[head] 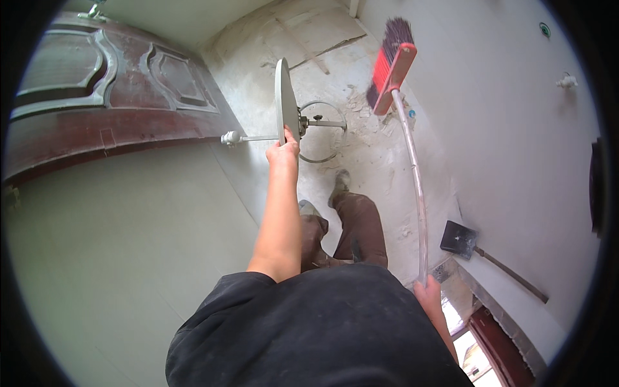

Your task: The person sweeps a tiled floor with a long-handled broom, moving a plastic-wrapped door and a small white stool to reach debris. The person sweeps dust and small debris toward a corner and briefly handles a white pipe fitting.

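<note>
My left hand (285,146) grips the lower rim of a grey satellite dish (289,101), which is seen nearly edge-on. A bracket and a round hoop-shaped stand (333,125) extend from the back of the dish, and a feed arm with a white LNB (231,138) reaches out to the left. Low at the right, my right hand (427,289) is closed around the end of a long broom handle (417,179). The broom's red head (396,77), with red and dark bristles, points away at the top, above the floor or close to it; its exact height cannot be told.
Debris (360,106) lies on the dusty floor (377,159) near the broom head. A flat sheet (314,29) lies farther off. At left is a dusty panelled wooden door (130,87). A black dustpan or shovel (459,239) with a long handle is by the right wall, near a doorway.
</note>
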